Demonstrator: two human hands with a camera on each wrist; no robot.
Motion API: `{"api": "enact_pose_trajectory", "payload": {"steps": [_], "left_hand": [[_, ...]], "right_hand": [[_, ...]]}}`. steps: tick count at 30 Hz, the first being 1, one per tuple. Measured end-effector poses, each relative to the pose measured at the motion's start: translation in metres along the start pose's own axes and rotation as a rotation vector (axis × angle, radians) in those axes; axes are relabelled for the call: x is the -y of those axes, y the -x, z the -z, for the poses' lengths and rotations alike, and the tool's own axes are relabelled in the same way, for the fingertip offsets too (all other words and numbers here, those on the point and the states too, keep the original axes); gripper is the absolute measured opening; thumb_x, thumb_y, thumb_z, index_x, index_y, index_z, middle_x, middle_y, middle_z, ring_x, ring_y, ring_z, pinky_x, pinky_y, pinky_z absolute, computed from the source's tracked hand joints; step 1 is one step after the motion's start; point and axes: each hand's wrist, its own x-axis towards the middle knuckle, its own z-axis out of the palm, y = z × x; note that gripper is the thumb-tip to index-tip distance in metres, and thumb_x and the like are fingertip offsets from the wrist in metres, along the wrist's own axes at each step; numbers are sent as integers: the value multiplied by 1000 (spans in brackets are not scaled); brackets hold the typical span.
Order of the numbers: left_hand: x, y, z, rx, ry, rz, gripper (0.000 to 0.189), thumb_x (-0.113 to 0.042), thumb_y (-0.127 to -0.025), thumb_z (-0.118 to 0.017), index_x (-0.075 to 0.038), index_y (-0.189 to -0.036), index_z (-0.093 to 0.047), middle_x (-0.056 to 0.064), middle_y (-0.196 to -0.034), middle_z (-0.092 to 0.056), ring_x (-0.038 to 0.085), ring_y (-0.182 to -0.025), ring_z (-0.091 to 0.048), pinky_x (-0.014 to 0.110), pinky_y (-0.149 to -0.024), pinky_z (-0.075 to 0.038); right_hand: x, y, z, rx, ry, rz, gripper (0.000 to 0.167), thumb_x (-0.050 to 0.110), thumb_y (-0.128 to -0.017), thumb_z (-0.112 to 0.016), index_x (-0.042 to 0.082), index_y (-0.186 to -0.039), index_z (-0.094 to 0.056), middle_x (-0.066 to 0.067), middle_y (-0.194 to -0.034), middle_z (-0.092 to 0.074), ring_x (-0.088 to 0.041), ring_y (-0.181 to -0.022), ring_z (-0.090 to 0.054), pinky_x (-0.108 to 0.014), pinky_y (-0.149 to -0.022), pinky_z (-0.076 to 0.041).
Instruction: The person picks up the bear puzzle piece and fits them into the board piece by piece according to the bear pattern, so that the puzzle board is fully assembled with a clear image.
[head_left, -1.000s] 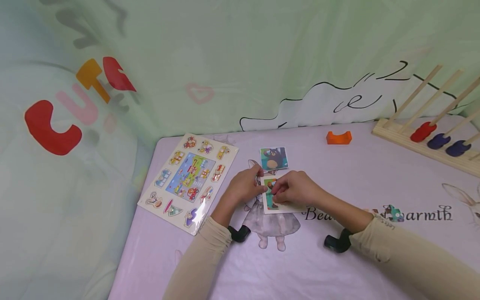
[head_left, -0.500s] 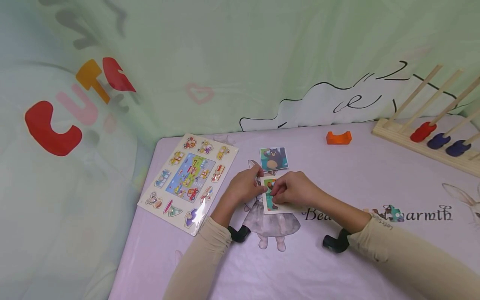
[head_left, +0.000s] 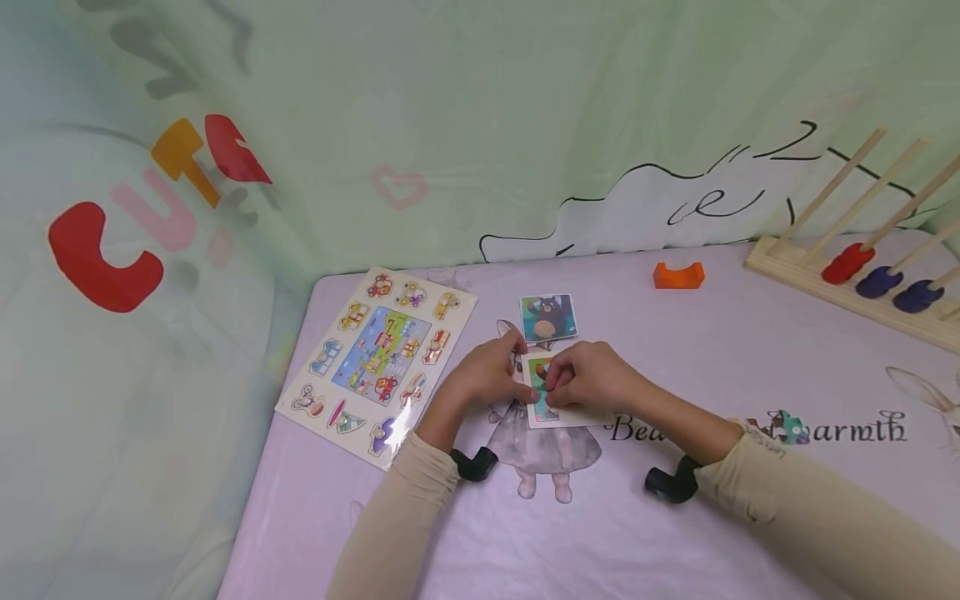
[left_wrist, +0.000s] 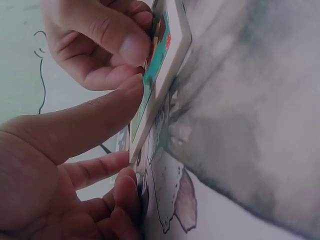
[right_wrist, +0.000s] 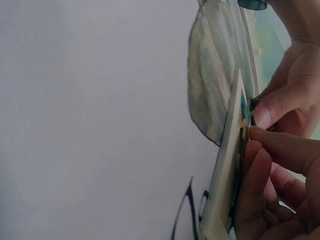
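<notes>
A small jigsaw board [head_left: 566,422] with a pale frame and a green and teal picture lies flat on the table. My left hand [head_left: 487,371] holds its left side, the thumb on the picture and the other fingers at the edge. Over the board, my right hand [head_left: 596,375] has thumb and index finger pinched together low on the picture; the puzzle piece between them is mostly hidden. In the left wrist view the two thumbs nearly meet above the board's rim [left_wrist: 172,75]. A bear picture card [head_left: 553,318] lies just beyond the board.
Left of the hands lies a vehicle peg puzzle [head_left: 382,354]. Several loose puzzle pieces [head_left: 791,427] lie beyond the right forearm. An orange block [head_left: 678,276] and a wooden bead rack [head_left: 847,300] stand toward the back right, near the fabric wall [head_left: 450,125].
My left thumb has slid a little toward me along the picture, and the left wrist has shifted slightly. The right hand stays at nearly the same spot on the board.
</notes>
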Motion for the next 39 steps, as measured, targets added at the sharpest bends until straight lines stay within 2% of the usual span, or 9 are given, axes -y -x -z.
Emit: {"api": "enact_pose_trajectory", "payload": {"steps": [5, 13, 26, 39], "left_hand": [[-2, 0, -1, -16, -20, -10, 64, -27, -77, -91, -12, -124, -52, 3, -85, -54, 17, -76, -51, 28, -68, -39], [-6, 2, -2, -23, -35, 0, 65, -25, -78, -91, -10, -126, -51, 3, -91, -55, 19, -84, -53, 29, -74, -41], [-7, 2, -2, -26, -58, 2, 66, -26, -77, -91, -10, -126, -50, 4, -97, -58, 19, -88, -54, 29, -78, -42], [-10, 1, -5, -12, -69, 46, 73, -31, -75, -92, -11, -130, -49, 8, -113, -60, 21, -97, -56, 34, -89, -47]], "right_hand": [[-4, 2, 6, 20, -29, -44, 12, 18, -84, -83, 13, -82, -73, 2, -64, -65, -14, -65, -58, -30, -63, -44], [-2, 3, 8, 51, -56, -83, 16, 19, -84, -84, 11, -83, -70, 0, -65, -63, -14, -60, -58, -27, -59, -44], [-3, 1, 6, 60, -39, -74, 17, 18, -84, -83, 11, -81, -68, 0, -63, -60, -15, -59, -58, -27, -59, -44], [-3, -1, 8, 92, -46, -89, 18, 18, -85, -83, 11, -81, -68, 1, -64, -60, -14, -57, -59, -27, -59, -43]]}}
